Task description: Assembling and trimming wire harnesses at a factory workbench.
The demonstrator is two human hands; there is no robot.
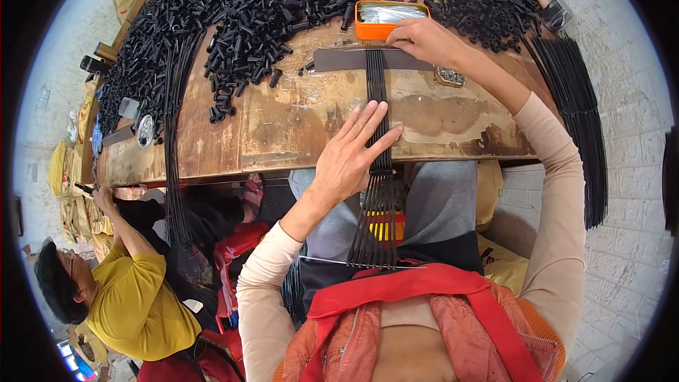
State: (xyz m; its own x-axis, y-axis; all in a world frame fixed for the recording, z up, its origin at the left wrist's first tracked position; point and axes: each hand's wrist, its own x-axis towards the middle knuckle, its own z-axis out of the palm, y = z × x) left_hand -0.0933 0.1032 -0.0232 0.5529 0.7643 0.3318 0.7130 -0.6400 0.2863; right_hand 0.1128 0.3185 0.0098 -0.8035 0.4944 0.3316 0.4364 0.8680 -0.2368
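A row of thin black rods lies side by side across the table's front edge, its near ends spread over my lap. My left hand rests flat on the rods, fingers stretched and slightly apart. My right hand is just beyond the rods' far end, at the near right corner of an orange box. Its thumb and fingers are pinched together; what they hold, if anything, is too small to make out. Thin, clear pins or strips fill the box. Beneath the rods' far ends lies a dark flat strip.
Black tubular parts are heaped along the table's back and left. A small tray of metal bits is beside my right wrist. More black rods hang over the right edge and left front. A co-worker in yellow sits left.
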